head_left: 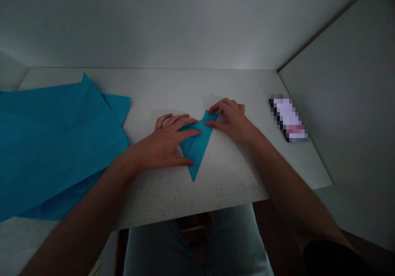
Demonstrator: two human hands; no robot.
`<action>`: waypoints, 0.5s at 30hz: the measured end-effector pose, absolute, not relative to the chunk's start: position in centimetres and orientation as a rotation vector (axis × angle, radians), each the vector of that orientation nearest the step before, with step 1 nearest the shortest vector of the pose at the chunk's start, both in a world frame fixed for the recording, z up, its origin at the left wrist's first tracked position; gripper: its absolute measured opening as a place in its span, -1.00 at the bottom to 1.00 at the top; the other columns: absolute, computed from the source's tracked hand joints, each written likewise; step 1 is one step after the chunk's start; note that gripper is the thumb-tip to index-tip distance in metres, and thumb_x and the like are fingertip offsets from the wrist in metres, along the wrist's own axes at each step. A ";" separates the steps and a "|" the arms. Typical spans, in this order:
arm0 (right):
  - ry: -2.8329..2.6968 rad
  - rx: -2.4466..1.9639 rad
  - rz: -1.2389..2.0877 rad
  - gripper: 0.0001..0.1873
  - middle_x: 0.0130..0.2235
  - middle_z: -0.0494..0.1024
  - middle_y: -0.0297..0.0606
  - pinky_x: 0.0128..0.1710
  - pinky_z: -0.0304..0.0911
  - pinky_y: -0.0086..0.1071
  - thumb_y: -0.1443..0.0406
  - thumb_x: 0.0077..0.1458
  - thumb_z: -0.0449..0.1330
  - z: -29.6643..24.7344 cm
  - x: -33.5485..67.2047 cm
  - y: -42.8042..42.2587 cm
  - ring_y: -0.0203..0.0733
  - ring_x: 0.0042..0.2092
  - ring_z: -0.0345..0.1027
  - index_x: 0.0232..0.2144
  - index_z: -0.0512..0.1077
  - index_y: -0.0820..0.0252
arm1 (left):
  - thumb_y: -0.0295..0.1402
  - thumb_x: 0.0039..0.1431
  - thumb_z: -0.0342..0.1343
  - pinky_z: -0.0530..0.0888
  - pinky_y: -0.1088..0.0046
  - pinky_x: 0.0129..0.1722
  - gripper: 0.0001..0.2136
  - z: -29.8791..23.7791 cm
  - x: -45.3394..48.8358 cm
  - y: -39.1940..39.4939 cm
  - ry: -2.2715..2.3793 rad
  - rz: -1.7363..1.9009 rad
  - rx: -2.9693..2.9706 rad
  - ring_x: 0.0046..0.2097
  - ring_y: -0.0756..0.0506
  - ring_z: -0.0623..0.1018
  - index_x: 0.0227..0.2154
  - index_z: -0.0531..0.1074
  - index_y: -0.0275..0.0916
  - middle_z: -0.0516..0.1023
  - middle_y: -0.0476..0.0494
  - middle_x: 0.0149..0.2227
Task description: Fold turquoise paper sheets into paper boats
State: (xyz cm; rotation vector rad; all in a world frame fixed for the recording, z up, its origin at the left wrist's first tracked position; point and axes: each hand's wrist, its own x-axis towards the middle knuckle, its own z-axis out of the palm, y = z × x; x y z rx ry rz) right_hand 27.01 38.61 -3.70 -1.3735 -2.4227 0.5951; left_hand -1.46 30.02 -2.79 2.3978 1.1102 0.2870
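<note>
A small folded piece of blue paper (202, 144) lies on the white table in front of me, its sharp point toward me. My left hand (168, 142) rests on its left side with the fingers spread, the thumb near the lower point and the other fingertips across the upper part. At the upper right corner, my right hand (231, 117) pinches the paper between thumb and fingers. A fold line runs slanting through the paper's left half, partly covered by my left fingers.
Large sheets of blue paper (61, 144) cover the table's left side, partly under my left forearm. A phone (288, 117), blurred out, lies at the right edge. White walls stand behind and to the right of the white table (185, 197). My legs are below its front edge.
</note>
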 end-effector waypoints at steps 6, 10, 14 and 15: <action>-2.434 -1.387 0.579 -0.61 0.12 0.61 -0.04 0.17 0.14 0.12 0.08 0.29 0.41 -3.5 26.8 38.3 0.28 0.19 0.44 0.10 0.55 0.02 | 0.05 0.19 0.50 0.02 -0.41 0.52 -0.20 -2.4 -1.4 30.0 1.120 0.258 2.413 0.57 -0.56 0.19 0.44 0.42 -0.01 0.29 -0.35 0.55; -2.442 -1.399 0.532 -0.61 0.11 0.58 -0.03 0.17 0.12 0.11 0.05 0.29 0.41 -3.8 26.8 38.3 0.29 0.19 0.42 0.08 0.56 0.04 | 0.03 0.22 0.48 0.01 -0.40 0.53 -0.21 -2.6 -1.5 30.0 1.119 0.255 2.411 0.58 -0.56 0.17 0.46 0.40 0.01 0.28 -0.29 0.56; -2.474 -1.374 0.474 -0.65 0.14 0.56 -0.01 0.15 0.14 0.10 0.04 0.31 0.39 -3.8 26.9 38.3 0.31 0.19 0.39 0.04 0.57 0.03 | 0.05 0.20 0.49 0.01 -0.42 0.51 -0.19 -2.7 -1.5 30.0 1.119 0.247 2.421 0.58 -0.57 0.17 0.46 0.40 0.03 0.27 -0.29 0.57; -2.481 -1.364 0.464 -0.67 0.13 0.56 -0.01 0.14 0.14 0.09 0.04 0.31 0.39 -3.8 26.9 38.3 0.31 0.18 0.38 0.02 0.57 0.03 | 0.03 0.22 0.48 0.02 -0.42 0.52 -0.20 -2.7 -1.4 30.0 1.123 0.238 2.422 0.59 -0.56 0.17 0.47 0.39 0.03 0.27 -0.29 0.57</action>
